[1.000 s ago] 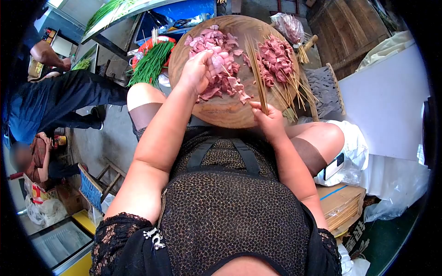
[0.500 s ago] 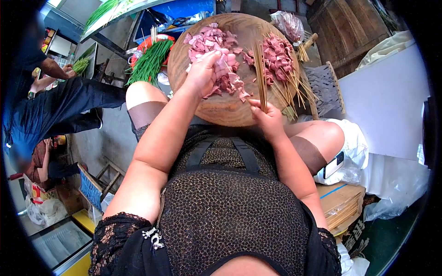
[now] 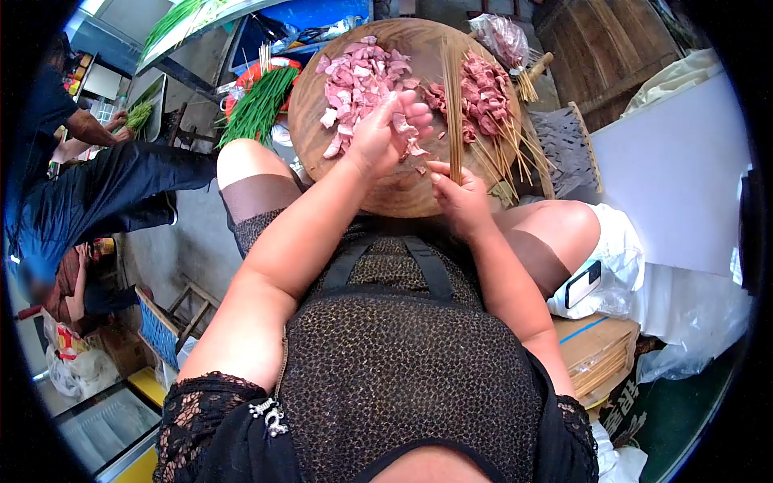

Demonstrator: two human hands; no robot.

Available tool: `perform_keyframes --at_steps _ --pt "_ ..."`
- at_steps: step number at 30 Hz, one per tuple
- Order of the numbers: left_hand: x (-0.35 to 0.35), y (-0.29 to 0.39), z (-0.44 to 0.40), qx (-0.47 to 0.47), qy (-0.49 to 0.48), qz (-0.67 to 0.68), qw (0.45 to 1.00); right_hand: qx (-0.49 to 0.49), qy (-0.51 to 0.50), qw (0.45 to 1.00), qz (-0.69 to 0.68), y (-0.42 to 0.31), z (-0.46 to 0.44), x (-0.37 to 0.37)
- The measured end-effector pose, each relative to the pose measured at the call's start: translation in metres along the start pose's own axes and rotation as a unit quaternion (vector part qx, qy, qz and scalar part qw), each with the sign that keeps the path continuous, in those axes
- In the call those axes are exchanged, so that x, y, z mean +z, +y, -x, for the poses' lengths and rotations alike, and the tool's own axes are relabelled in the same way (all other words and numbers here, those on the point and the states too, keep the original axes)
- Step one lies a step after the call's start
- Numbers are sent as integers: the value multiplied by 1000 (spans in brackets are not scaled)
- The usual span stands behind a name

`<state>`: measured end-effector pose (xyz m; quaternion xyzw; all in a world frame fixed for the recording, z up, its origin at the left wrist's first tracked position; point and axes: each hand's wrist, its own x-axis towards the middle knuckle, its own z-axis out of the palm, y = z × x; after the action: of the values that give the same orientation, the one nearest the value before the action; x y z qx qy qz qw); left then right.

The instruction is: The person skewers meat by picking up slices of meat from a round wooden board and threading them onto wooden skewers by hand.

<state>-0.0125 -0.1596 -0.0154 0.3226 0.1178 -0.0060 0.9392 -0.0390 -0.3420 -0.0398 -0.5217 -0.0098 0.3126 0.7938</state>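
My left hand is turned palm up above the round wooden chopping block, fingers loosely curled. Cut meat pieces lie in it, one hanging down toward my right hand. In my right hand, a bundle of bamboo skewers stands upright. Its thumb and index finger pinch together near the hanging meat; whether a separate skewer tip enters that meat is too small to tell. Beyond my left hand spreads a pile of loose pink meat. Skewered meat lies right of the bundle, sticks pointing toward me.
Green vegetable stalks fill a red container left of the block. A bagged bundle lies beyond its right edge. A phone rests beside my right knee. At left, another person's hands hold greens near a tray.
My left hand has moved right and turned palm up, away from the meat pile, with meat pieces in it. My right hand keeps the skewer bundle and has barely shifted.
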Motion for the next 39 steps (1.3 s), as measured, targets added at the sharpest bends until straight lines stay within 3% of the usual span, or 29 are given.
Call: perform_keyframes --at_steps 1,3,10,16,18,21,23,25,27,29,30,31,33,34,36,37,39 --pt "1 -3 -1 -7 -23 30 999 6 -5 1000 -8 1 0 1" --pt "15 -13 2 2 85 15 996 4 5 1000 -8 4 -1 4" --pt "28 -27 -3 1 143 17 990 26 41 998 27 6 0 6" --pt "21 -22 1 -2 87 -45 995 -10 65 998 0 10 -5 10" --pt "6 -4 -5 53 34 -186 981 -9 72 997 7 -2 -1 8" --pt "-31 46 -12 189 47 -396 897 -22 77 997 -7 -6 0 -4" --pt "-63 78 -11 216 127 -436 864 -13 85 996 1 -15 5 -4" --pt "-84 97 -8 172 186 -519 816 -16 80 997 -9 -14 4 -4" --pt "-93 99 -7 176 171 -550 799 -22 74 997 -13 -14 3 -4" --pt "-82 96 3 154 85 -759 627 -19 77 997 -9 -6 0 -5" --pt "-85 90 4 177 75 -801 567 -15 80 997 -3 -5 -1 -4" --pt "-85 87 6 208 43 -823 527 -17 82 997 -3 -5 0 -4" --pt "-92 83 0 237 47 -828 505 2 67 998 -5 -6 3 -2" --pt "-94 82 -2 239 45 -828 506 11 70 997 7 -8 5 -1" --pt "-92 80 0 206 94 -714 662 13 57 998 -7 -8 6 -5" --pt "-80 80 6 141 142 -622 757 17 40 999 -20 -7 7 -6" --pt "-83 88 2 64 146 -433 887 24 32 999 -1 -9 8 -3"
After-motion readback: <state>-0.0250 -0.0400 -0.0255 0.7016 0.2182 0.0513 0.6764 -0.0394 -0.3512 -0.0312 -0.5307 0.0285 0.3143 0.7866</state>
